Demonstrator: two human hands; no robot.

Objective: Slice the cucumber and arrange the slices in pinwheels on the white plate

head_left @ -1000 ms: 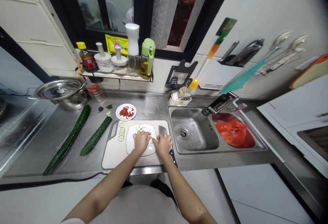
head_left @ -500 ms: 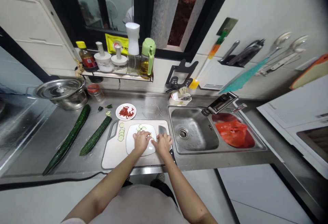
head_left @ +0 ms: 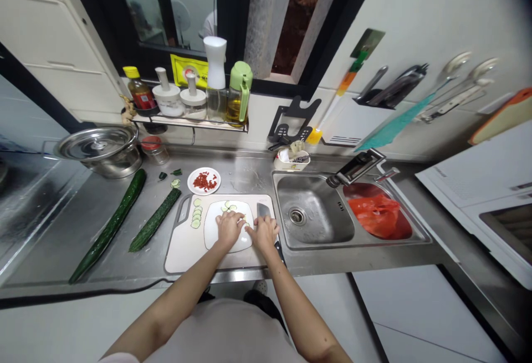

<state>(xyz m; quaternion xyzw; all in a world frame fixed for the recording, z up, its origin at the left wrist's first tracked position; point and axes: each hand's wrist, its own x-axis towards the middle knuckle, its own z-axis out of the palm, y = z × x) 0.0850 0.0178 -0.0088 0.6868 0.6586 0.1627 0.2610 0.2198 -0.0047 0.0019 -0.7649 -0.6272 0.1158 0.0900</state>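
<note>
A white squarish plate (head_left: 211, 235) lies on the pale cutting board (head_left: 183, 252), with several cucumber slices (head_left: 228, 206) near its far edge. Both hands are low over the plate. My left hand (head_left: 229, 229) has curled fingers, thumb and index pinched at a cucumber slice (head_left: 246, 224) on the plate's right side. From the other side my right hand (head_left: 263, 232) bends its thumb and fingers toward the same spot; its fingers partly hide the slice. Under the right hand lies a kitchen knife (head_left: 262, 210), blade pointing away. More slices (head_left: 197, 214) overlap in a row at the board's left.
Left of the board lie a cut cucumber (head_left: 155, 221) and a whole cucumber (head_left: 110, 224). Behind the board is a small plate (head_left: 193, 187) of red chopped pieces. A steel sink (head_left: 316, 208) adjoins on the right, below a faucet (head_left: 357, 168). A lidded pot (head_left: 102, 155) stands back left.
</note>
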